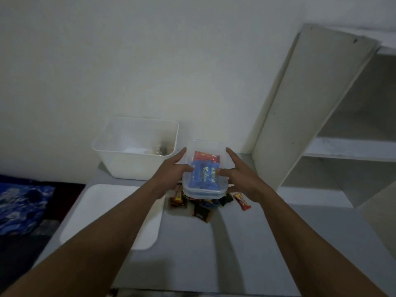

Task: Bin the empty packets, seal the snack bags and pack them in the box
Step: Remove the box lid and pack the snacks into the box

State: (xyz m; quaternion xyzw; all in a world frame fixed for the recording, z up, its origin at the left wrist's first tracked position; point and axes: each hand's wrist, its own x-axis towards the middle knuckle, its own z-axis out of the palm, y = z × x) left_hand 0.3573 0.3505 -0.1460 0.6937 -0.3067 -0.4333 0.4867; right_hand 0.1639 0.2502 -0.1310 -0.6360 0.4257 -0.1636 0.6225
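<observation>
A clear plastic box (222,185) is held up above the grey table, tilted toward me. Inside it lie blue snack packets (204,177) and a red packet (205,157). My left hand (173,174) grips the box's left side, thumb over the rim. My right hand (240,176) grips its right side the same way. Under the box, several loose packets (201,211) lie on the table, partly hidden, with a red one (242,201) to the right. The white bin (120,163) stands at the back left, something dark at its bottom.
A white rectangular lid or tray (102,221) lies flat on the table's left part. White boards (310,99) lean against open shelves at the right. A blue patterned cloth (21,206) lies beyond the table's left edge. The wall is close behind.
</observation>
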